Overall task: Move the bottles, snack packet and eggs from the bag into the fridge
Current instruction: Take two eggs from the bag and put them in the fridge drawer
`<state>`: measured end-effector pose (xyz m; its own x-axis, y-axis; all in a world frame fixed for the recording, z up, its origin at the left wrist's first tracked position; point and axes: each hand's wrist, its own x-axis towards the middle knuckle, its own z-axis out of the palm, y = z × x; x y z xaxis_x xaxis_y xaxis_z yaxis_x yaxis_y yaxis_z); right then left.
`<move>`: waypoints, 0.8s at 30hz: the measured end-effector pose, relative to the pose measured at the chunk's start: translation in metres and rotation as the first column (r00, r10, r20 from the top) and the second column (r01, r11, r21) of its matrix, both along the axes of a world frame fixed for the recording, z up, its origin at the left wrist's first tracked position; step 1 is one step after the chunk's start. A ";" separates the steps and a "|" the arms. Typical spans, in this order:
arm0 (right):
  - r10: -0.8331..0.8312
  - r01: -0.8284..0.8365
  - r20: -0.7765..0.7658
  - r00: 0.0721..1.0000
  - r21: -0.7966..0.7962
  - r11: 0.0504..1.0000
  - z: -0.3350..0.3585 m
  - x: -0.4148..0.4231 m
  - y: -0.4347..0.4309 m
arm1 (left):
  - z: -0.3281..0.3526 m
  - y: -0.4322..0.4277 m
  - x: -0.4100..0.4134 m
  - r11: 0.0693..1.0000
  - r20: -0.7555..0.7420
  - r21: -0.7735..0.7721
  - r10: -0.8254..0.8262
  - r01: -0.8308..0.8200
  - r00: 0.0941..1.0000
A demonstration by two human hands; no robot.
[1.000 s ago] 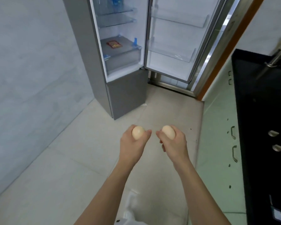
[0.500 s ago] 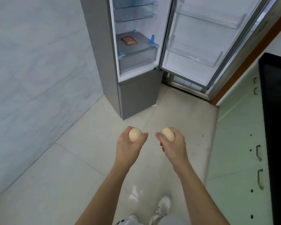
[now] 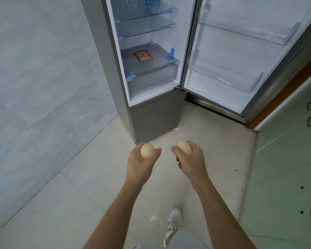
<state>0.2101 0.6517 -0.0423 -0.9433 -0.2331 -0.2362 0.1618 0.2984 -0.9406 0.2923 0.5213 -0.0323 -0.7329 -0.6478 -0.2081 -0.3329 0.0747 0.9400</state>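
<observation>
One wide-angle camera rides on the person's head, looking forward and steeply down. The forearms enter from the bottom edge, with the left hand and right hand close below the lens at mid-frame. A white shoe shows near the bottom, floor tiles spread beneath, and the open fridge stands near ahead, cut off by the top edge. Straight edges lean outward.

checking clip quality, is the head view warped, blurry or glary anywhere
Head view: wide-angle warp tilts the fridge and its door outward; the interior is brightest; left hand, right hand, left egg and right egg are sharp; bottles on the top shelf look hazy.
</observation>
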 end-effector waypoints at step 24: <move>0.100 -0.100 0.020 0.995 -0.026 0.995 -0.009 -0.286 -0.046 | 0.008 -0.050 -0.272 0.987 -0.022 -0.111 0.116 -0.118 0.993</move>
<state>-0.0755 0.6055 -0.0511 -0.9097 -0.3323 -0.2490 0.1525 0.2905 -0.9447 0.0201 0.4716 -0.0245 -0.6534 -0.7477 -0.1185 -0.3310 0.1414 0.9330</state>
